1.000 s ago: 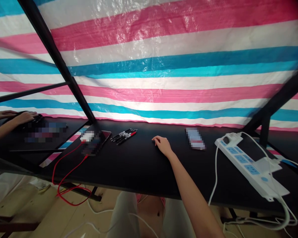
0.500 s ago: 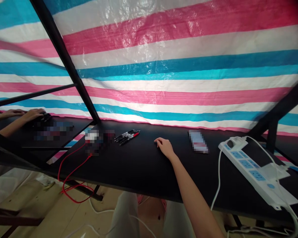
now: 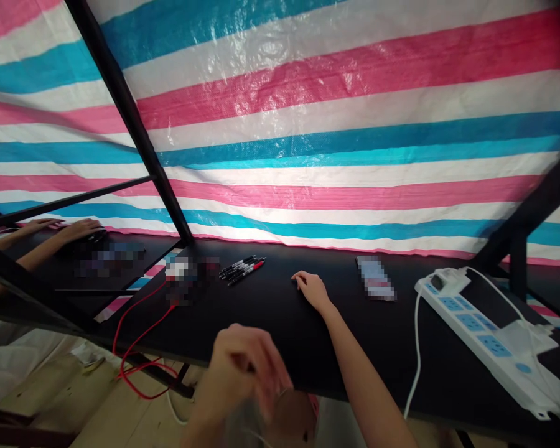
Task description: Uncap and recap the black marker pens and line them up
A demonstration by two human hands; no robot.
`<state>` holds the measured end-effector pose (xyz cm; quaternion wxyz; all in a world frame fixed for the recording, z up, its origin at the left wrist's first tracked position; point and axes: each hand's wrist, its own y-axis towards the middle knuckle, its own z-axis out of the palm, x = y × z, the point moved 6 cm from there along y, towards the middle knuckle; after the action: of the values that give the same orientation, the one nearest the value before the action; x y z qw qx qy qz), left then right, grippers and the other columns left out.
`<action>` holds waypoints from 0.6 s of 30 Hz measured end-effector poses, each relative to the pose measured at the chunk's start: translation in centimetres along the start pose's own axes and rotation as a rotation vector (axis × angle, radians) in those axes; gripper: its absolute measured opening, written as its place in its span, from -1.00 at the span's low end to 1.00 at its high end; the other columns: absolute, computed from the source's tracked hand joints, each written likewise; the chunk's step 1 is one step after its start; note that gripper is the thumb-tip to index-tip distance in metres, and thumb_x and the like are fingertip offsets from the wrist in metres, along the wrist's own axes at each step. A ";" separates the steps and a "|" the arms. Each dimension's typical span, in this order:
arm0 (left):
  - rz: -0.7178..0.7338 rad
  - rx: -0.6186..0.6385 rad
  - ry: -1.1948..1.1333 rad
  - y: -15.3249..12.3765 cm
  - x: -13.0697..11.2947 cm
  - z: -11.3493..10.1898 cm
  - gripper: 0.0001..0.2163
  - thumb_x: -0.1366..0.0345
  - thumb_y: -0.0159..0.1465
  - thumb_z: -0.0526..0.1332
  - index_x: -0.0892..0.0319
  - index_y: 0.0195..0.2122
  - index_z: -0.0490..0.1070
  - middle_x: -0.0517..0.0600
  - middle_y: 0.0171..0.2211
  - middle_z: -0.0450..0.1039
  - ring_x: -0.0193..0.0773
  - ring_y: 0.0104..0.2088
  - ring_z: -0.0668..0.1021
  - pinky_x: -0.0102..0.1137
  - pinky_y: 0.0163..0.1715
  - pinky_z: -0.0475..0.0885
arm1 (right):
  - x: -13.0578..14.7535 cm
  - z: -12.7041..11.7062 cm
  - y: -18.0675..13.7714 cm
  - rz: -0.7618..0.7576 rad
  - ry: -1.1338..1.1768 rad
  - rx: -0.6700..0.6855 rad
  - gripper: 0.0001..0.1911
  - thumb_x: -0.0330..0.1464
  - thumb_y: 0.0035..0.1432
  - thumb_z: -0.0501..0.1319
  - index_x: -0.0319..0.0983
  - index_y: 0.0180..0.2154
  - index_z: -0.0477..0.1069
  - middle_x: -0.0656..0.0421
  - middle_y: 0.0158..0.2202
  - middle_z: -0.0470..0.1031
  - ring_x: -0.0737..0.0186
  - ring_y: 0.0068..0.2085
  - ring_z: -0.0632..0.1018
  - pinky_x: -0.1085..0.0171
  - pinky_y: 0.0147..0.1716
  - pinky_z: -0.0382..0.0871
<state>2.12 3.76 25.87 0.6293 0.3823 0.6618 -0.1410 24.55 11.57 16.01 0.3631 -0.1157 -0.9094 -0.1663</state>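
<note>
My right hand (image 3: 310, 289) lies palm down on the black table (image 3: 270, 317), fingers loosely spread and holding nothing. It rests between a bundle of black and red pens (image 3: 241, 269) to its left and a small blurred flat item (image 3: 376, 279) to its right, touching neither. My left hand (image 3: 244, 373) is raised close to the camera in front of the table's near edge. Its fingers look curled but are smeared by motion, so anything in them is unclear.
A white power strip (image 3: 483, 323) with white cables lies at the right. A blurred device (image 3: 183, 276) with a red cable (image 3: 135, 339) sits left of the pens. Another person's hands (image 3: 72, 230) work at the far left table. Black frame poles (image 3: 135, 130) and a striped tarp stand behind.
My left hand has come up into view from below the table edge. The right hand stays in place on the table; the camera has tilted slightly.
</note>
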 end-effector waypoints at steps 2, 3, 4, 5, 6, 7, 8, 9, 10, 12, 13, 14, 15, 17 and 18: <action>-0.014 -0.046 -0.057 1.9 1.3 0.1 -0.78 0.26 -0.04 0.29 0.17 -0.75 0.38 -0.02 -0.66 0.42 -0.34 -0.64 0.41 -0.45 -0.64 0.29 | 0.0 0.0 0.0 -0.003 0.000 -0.004 -0.73 -0.35 0.14 -0.03 -0.14 -0.32 0.44 0.26 -0.53 0.45 0.31 -0.43 0.44 0.37 -0.45 0.14; -0.051 -0.085 -0.043 3.0 2.5 -0.1 -0.82 0.31 -0.03 0.28 0.18 -0.73 0.40 -0.03 -0.62 0.44 -0.35 -0.60 0.43 -0.46 -0.60 0.31 | 0.0 0.0 0.1 -0.004 0.002 -0.007 -0.73 -0.35 0.14 -0.03 -0.14 -0.32 0.44 0.26 -0.53 0.45 0.31 -0.44 0.44 0.37 -0.45 0.14; -0.093 -0.146 -0.019 4.1 3.9 -0.5 -0.87 0.33 -0.03 0.26 0.18 -0.69 0.42 -0.04 -0.60 0.45 -0.37 -0.62 0.41 -0.47 -0.61 0.29 | 0.0 0.0 0.1 -0.002 0.003 -0.007 -0.73 -0.34 0.14 -0.03 -0.14 -0.32 0.44 0.26 -0.53 0.45 0.31 -0.44 0.44 0.37 -0.45 0.14; -0.136 -0.194 0.018 5.1 5.5 -1.1 -0.91 0.33 -0.02 0.25 0.19 -0.63 0.46 -0.05 -0.59 0.45 -0.39 -0.63 0.41 -0.47 -0.59 0.30 | 0.0 0.0 0.1 0.001 0.003 -0.006 -0.73 -0.34 0.14 -0.03 -0.14 -0.32 0.44 0.26 -0.53 0.45 0.31 -0.44 0.44 0.37 -0.45 0.14; -0.150 -0.242 0.063 6.2 7.0 -1.8 -0.93 0.33 -0.02 0.24 0.20 -0.58 0.47 -0.06 -0.59 0.46 -0.38 -0.61 0.41 -0.47 -0.57 0.31 | 0.0 0.0 0.1 0.004 0.003 -0.005 -0.73 -0.34 0.13 -0.03 -0.14 -0.31 0.44 0.26 -0.53 0.45 0.31 -0.43 0.44 0.37 -0.45 0.14; -0.139 -0.286 0.117 7.2 8.4 -2.7 -0.91 0.30 -0.01 0.24 0.21 -0.57 0.47 -0.05 -0.57 0.46 -0.37 -0.58 0.42 -0.47 -0.55 0.31 | 0.0 0.0 0.1 0.007 0.003 -0.002 -0.73 -0.34 0.13 -0.03 -0.14 -0.31 0.44 0.26 -0.53 0.45 0.30 -0.43 0.44 0.37 -0.45 0.14; -0.116 -0.302 0.189 8.2 9.6 -3.5 -0.88 0.27 0.02 0.23 0.21 -0.52 0.48 -0.04 -0.52 0.48 -0.34 -0.53 0.44 -0.45 -0.50 0.33 | -0.1 0.0 0.1 0.010 0.003 0.002 -0.73 -0.34 0.13 -0.03 -0.14 -0.31 0.44 0.25 -0.53 0.45 0.30 -0.43 0.43 0.37 -0.45 0.14; -0.093 -0.316 0.266 9.1 10.6 -4.4 -0.86 0.24 0.05 0.21 0.20 -0.49 0.48 -0.03 -0.48 0.49 -0.31 -0.47 0.46 -0.44 -0.44 0.34 | -0.1 0.0 0.1 0.013 0.005 0.007 -0.73 -0.34 0.13 -0.03 -0.14 -0.31 0.44 0.25 -0.53 0.45 0.30 -0.43 0.43 0.36 -0.45 0.14; -0.072 -0.350 0.349 9.9 11.4 -5.4 -0.85 0.23 0.07 0.20 0.19 -0.48 0.48 -0.03 -0.46 0.49 -0.30 -0.45 0.46 -0.41 -0.41 0.34 | -0.1 0.1 0.1 0.015 0.007 0.011 -0.73 -0.34 0.13 -0.03 -0.14 -0.31 0.44 0.25 -0.53 0.45 0.30 -0.44 0.43 0.36 -0.45 0.15; 0.015 -0.375 0.567 11.2 12.2 -6.9 -0.86 0.25 0.13 0.16 0.16 -0.46 0.47 -0.04 -0.41 0.49 -0.27 -0.33 0.46 -0.37 -0.26 0.32 | -0.2 0.1 0.1 0.018 0.011 0.012 -0.72 -0.33 0.13 -0.03 -0.13 -0.31 0.44 0.26 -0.54 0.44 0.30 -0.44 0.44 0.36 -0.45 0.15; 0.062 -0.348 0.707 11.8 12.3 -7.2 -0.84 0.27 0.18 0.12 0.14 -0.44 0.46 -0.05 -0.39 0.48 -0.26 -0.29 0.45 -0.34 -0.19 0.29 | -0.2 0.1 0.2 0.018 0.013 0.012 -0.72 -0.33 0.13 -0.03 -0.13 -0.31 0.44 0.26 -0.54 0.44 0.30 -0.45 0.44 0.36 -0.45 0.16; 0.098 -0.339 0.851 12.2 12.3 -7.5 -0.84 0.28 0.21 0.08 0.11 -0.39 0.46 -0.05 -0.35 0.47 -0.24 -0.24 0.43 -0.30 -0.15 0.25 | -0.2 0.2 0.2 0.016 0.014 0.012 -0.72 -0.32 0.13 -0.04 -0.13 -0.31 0.44 0.26 -0.54 0.44 0.30 -0.45 0.44 0.36 -0.45 0.16; 0.124 -0.350 0.977 12.5 12.3 -7.8 -0.84 0.30 0.22 0.06 0.09 -0.30 0.44 -0.03 -0.28 0.45 -0.21 -0.18 0.40 -0.27 -0.12 0.22 | -0.3 0.2 0.2 0.016 0.013 0.011 -0.72 -0.32 0.13 -0.04 -0.13 -0.31 0.44 0.26 -0.54 0.44 0.30 -0.46 0.44 0.36 -0.45 0.16; 0.119 -0.397 1.186 12.8 12.3 -8.5 -0.82 0.30 0.23 0.07 0.08 -0.17 0.38 0.02 -0.16 0.38 -0.16 -0.12 0.34 -0.23 -0.10 0.16 | -0.3 0.3 0.3 0.019 0.010 0.016 -0.72 -0.31 0.13 -0.04 -0.12 -0.31 0.44 0.27 -0.55 0.44 0.30 -0.46 0.44 0.36 -0.46 0.16; 0.093 -0.418 1.261 12.8 12.5 -8.8 -0.81 0.28 0.22 0.08 0.09 -0.15 0.35 0.04 -0.13 0.34 -0.14 -0.11 0.32 -0.22 -0.10 0.15 | -0.3 0.3 0.4 0.023 0.008 0.020 -0.72 -0.31 0.13 -0.04 -0.12 -0.31 0.44 0.26 -0.55 0.44 0.30 -0.46 0.44 0.36 -0.46 0.15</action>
<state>5.54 22.34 19.42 0.1880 0.2897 0.8994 0.2680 24.70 11.99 15.66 0.3696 -0.1221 -0.9083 -0.1533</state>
